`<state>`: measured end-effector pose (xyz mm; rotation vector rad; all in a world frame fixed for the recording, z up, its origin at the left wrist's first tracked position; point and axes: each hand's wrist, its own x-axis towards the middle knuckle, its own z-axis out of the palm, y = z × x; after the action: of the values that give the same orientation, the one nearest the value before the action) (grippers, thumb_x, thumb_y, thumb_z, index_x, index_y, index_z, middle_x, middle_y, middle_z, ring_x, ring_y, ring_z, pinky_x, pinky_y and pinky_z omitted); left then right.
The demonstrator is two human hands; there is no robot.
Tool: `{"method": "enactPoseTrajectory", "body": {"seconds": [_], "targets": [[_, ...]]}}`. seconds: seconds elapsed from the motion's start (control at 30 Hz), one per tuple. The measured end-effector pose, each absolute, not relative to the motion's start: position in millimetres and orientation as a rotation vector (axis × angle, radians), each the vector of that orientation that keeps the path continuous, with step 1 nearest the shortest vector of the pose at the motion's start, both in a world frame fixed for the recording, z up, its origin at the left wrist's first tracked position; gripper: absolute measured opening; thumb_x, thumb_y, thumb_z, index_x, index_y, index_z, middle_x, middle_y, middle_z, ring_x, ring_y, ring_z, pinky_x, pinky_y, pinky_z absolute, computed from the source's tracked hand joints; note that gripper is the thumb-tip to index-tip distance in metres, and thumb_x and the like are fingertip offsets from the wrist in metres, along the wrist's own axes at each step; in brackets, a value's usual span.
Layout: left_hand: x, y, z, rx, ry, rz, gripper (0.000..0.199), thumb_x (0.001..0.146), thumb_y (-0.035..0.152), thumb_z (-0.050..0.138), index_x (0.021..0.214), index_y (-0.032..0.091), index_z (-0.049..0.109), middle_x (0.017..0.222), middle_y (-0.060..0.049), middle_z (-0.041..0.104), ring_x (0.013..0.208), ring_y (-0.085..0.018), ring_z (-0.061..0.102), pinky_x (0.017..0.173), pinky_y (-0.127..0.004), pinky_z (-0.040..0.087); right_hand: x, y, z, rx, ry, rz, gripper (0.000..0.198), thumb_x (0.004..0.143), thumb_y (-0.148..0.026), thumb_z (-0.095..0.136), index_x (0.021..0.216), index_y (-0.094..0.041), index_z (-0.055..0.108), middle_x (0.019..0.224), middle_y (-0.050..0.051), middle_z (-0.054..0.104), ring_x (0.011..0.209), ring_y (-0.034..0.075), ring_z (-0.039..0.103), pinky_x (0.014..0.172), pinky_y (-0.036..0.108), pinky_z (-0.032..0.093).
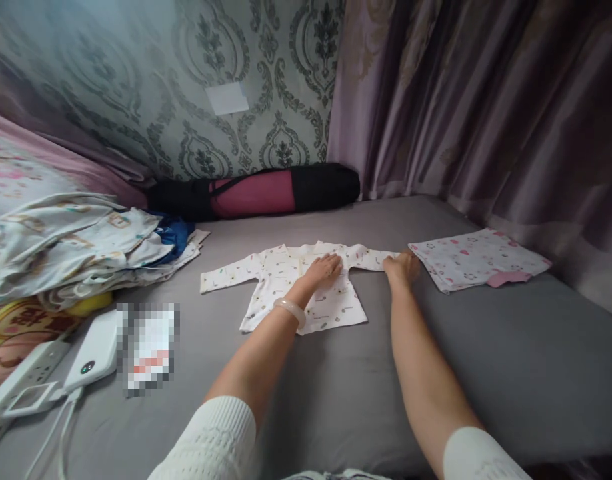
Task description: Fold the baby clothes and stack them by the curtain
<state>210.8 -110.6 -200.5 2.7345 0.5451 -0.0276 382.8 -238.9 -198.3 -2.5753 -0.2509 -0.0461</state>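
Observation:
A small white long-sleeved baby shirt [276, 287] with a tiny print lies spread flat on a grey sheet, both sleeves stretched sideways. My left hand [325, 270] rests flat on the shirt's chest, fingers extended; a pale bangle [291, 310] circles that wrist. At the end of the right-hand sleeve, my right hand [402, 268] is closed on the cuff. Just beyond it lies a folded white garment [479, 257] with pink prints and a pink edge.
Clothes [81, 240] are heaped at the left. Nearer are a white power bank [96, 350] with cables, a power strip [23, 373] and a blurred-out packet [151, 347]. A black and maroon long bag [256, 193] lies along the wall; curtains [461, 100] hang at right.

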Motion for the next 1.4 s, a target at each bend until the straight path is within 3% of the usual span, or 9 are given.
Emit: {"method": "enactPoseTrajectory", "body": {"seconds": [0.2,0.4,0.53,0.67,0.8,0.97,1.2,1.4], "targets": [[221,-101,-208,2.726,0.592,-0.024,0.053,0.096,0.038,0.036,0.146,0.022,0.031,0.158,-0.009,0.024,0.146,-0.026,0.017,0.117,-0.047,0.017,395,-243,-198,-2.592,-0.253,0.162,0.037,0.076,-0.032,0.061,0.106,-0.012,0.069,0.107,0.023,0.066,0.101,0.033,0.064,0.084,0.043,0.051],[225,-97,-212,2.722,0.610,-0.006,0.059,0.095,0.051,0.033,0.147,0.024,0.030,0.159,-0.007,0.021,0.147,-0.029,0.013,0.118,-0.050,0.011,399,-243,-200,-2.552,-0.302,0.045,0.028,0.077,-0.025,0.057,0.100,-0.018,0.071,0.107,0.018,0.066,0.104,0.030,0.062,0.086,0.039,0.048],[230,-97,-215,2.733,0.642,0.014,0.063,0.094,0.059,0.031,0.147,0.026,0.028,0.160,-0.007,0.021,0.147,-0.031,0.010,0.117,-0.053,0.010,408,-242,-201,-2.362,-0.233,0.024,0.018,0.078,-0.027,0.057,0.092,-0.019,0.065,0.094,0.012,0.067,0.094,0.025,0.063,0.084,0.034,0.048],[233,-96,-211,2.722,0.658,-0.002,0.067,0.092,0.061,0.032,0.148,0.026,0.027,0.160,-0.008,0.019,0.147,-0.033,0.009,0.117,-0.054,0.010,412,-239,-199,-1.956,-0.065,0.194,0.009,0.076,-0.025,0.058,0.085,-0.021,0.056,0.073,0.001,0.062,0.070,0.017,0.062,0.063,0.028,0.052],[230,-90,-202,2.648,0.618,-0.067,0.070,0.092,0.061,0.030,0.150,0.023,0.023,0.160,-0.007,0.016,0.148,-0.030,0.006,0.118,-0.050,0.007,410,-239,-190,-1.612,0.022,0.349,0.009,0.076,-0.018,0.060,0.077,-0.019,0.052,0.059,-0.005,0.054,0.052,0.010,0.055,0.046,0.020,0.048],[228,-85,-199,2.670,0.570,-0.126,0.070,0.090,0.061,0.033,0.150,0.025,0.023,0.161,-0.007,0.016,0.148,-0.030,0.007,0.117,-0.050,0.011,403,-237,-173,-1.378,0.018,0.432,0.012,0.079,-0.018,0.064,0.079,-0.018,0.052,0.060,-0.006,0.058,0.050,0.008,0.055,0.041,0.015,0.046],[232,-88,-190,2.763,0.600,-0.151,0.075,0.087,0.063,0.042,0.150,0.026,0.024,0.160,-0.012,0.018,0.144,-0.039,0.015,0.113,-0.056,0.017,366,-212,-146,-1.133,-0.070,0.614,0.007,0.083,-0.015,0.060,0.081,-0.018,0.054,0.063,-0.004,0.060,0.047,0.007,0.055,0.039,0.015,0.044],[239,-84,-189,2.823,0.641,-0.131,0.073,0.082,0.063,0.052,0.142,0.024,0.038,0.152,-0.016,0.030,0.138,-0.042,0.027,0.108,-0.058,0.026,332,-185,-151,-1.032,-0.107,0.819,0.009,0.089,-0.016,0.056,0.080,-0.018,0.055,0.062,-0.004,0.062,0.047,0.007,0.056,0.043,0.016,0.048]]}}
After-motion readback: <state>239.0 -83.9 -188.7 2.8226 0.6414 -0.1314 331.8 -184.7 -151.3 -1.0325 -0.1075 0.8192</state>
